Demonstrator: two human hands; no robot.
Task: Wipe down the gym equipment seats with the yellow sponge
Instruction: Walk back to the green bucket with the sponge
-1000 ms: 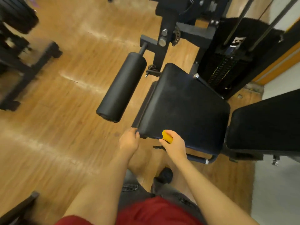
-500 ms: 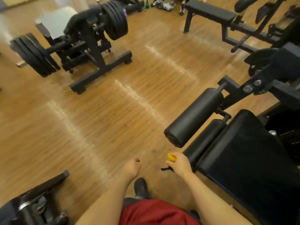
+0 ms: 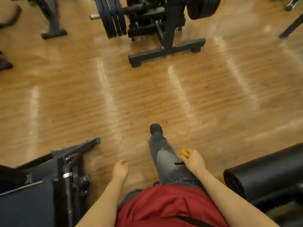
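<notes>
My right hand (image 3: 194, 160) grips the yellow sponge (image 3: 185, 152), of which only a small end shows past the fingers. It hangs in the air over my leg, left of a black padded roller (image 3: 265, 169) at the right edge. My left hand (image 3: 120, 168) holds nothing, its fingers loosely curled, above the wooden floor. A dark blue padded seat (image 3: 24, 205) on a black metal frame (image 3: 65, 167) sits at the lower left, a short way from my left hand. The seat wiped a second ago is out of view.
A plate-loaded machine (image 3: 164, 22) with several black weight plates stands ahead on a T-shaped base (image 3: 165, 53). More black equipment feet (image 3: 52, 30) are at the top left. Bare wooden floor (image 3: 147, 95) lies between. My foot (image 3: 155, 129) is stepping forward.
I have turned left, away from the black seat, which has left the view. Both hands came off the seat and now hang free; the sponge stays in my right hand.
</notes>
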